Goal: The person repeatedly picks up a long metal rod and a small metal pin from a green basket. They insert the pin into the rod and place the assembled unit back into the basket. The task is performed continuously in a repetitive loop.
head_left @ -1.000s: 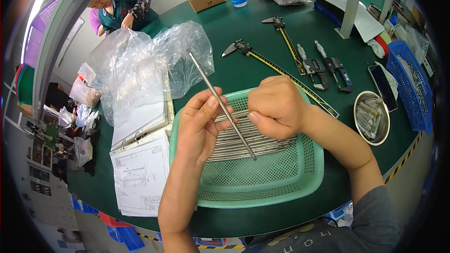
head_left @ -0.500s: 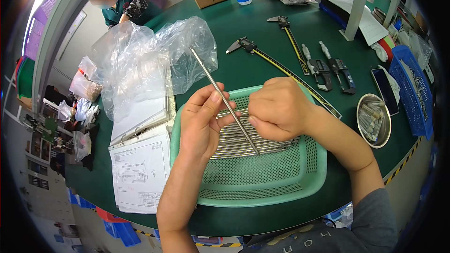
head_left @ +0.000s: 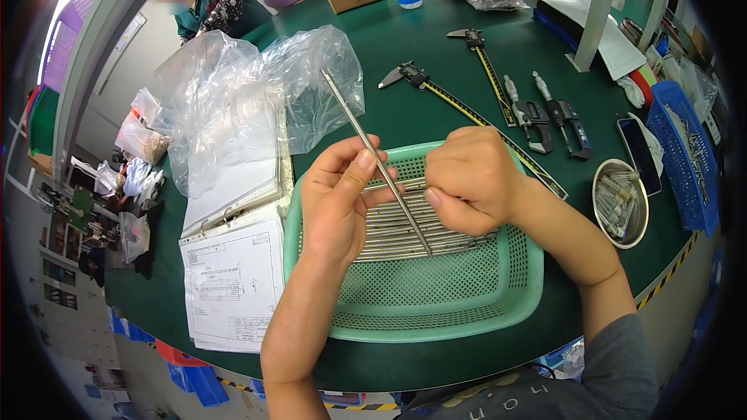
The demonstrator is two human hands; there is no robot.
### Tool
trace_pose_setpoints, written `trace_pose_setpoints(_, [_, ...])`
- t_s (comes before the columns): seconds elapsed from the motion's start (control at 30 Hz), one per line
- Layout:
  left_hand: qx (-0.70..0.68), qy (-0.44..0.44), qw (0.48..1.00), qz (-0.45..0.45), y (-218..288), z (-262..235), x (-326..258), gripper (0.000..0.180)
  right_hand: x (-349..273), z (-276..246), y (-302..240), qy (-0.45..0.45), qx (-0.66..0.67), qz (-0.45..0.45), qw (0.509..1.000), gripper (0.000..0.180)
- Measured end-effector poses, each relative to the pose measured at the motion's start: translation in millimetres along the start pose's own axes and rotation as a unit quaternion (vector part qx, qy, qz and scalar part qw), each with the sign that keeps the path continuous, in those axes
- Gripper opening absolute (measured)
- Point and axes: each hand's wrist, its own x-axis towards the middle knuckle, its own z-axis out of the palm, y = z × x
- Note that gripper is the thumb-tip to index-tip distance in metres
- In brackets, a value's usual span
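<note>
My left hand pinches a slim, shiny metal rod between thumb and fingers. The rod slants from its upper end, over a clear plastic bag, down to its lower end above a green basket. Just right of the rod, my right hand is curled into a fist; whatever its fingers may hold is hidden. Beneath both hands, several similar metal rods lie side by side in the basket, partly covered by my hands.
Left of the basket lie an open binder of drawings and the clear plastic bag. Two calipers, two digital micrometers, a metal bowl of small vials and a phone sit rightward. Two people stand beyond the table.
My right fist has shifted slightly right, away from the rod. The left hand keeps its pinch. A person in purple at the back has moved right, towards the cardboard box.
</note>
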Motion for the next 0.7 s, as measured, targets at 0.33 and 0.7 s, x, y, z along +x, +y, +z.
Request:
trace_pose_setpoints(0.33, [-0.076,0.029,0.997,0.006,2.7,-5.4,2.0,0.023,0.8,-2.1,-1.5,-0.042,0.024,-0.006,0.999,0.015])
trace_pose_setpoints(0.7, [-0.075,0.03,0.997,0.002,1.6,-5.3,1.4,0.023,-4.0,8.5,0.3,-0.081,0.015,0.029,0.996,0.018])
